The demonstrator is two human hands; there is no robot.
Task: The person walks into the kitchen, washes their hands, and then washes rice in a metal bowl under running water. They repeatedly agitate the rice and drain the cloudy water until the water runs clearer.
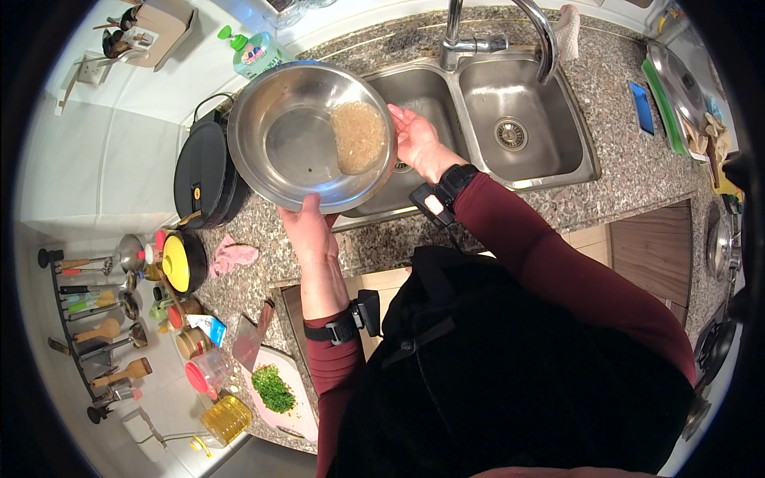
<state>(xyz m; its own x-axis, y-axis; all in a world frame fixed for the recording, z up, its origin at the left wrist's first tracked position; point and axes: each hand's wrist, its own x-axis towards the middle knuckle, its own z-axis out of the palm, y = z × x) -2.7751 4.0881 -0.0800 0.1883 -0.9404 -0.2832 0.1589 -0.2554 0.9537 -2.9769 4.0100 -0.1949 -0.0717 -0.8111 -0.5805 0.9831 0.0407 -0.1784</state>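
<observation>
A wide stainless steel bowl (287,161) is held up over the left edge of the sink (418,89). Pale, wet-looking grains like rice (358,137) lie in a heap against its right wall, and a small dark speck shows on the bare bottom. My left hand (308,233) grips the near rim, thumb on top and the other fingers mostly hidden underneath. On the right side my right hand (418,140) supports the bowl from outside, fingertips against its wall. Part of the left basin is hidden beneath the bowl.
A chrome faucet (457,48) rises behind the two basins. Left of the bowl stand a green-capped soap bottle (254,57) and a black round appliance (206,173). A cleaver (248,340) and a cutting board (299,382) with chopped greens (273,388) lie at lower left.
</observation>
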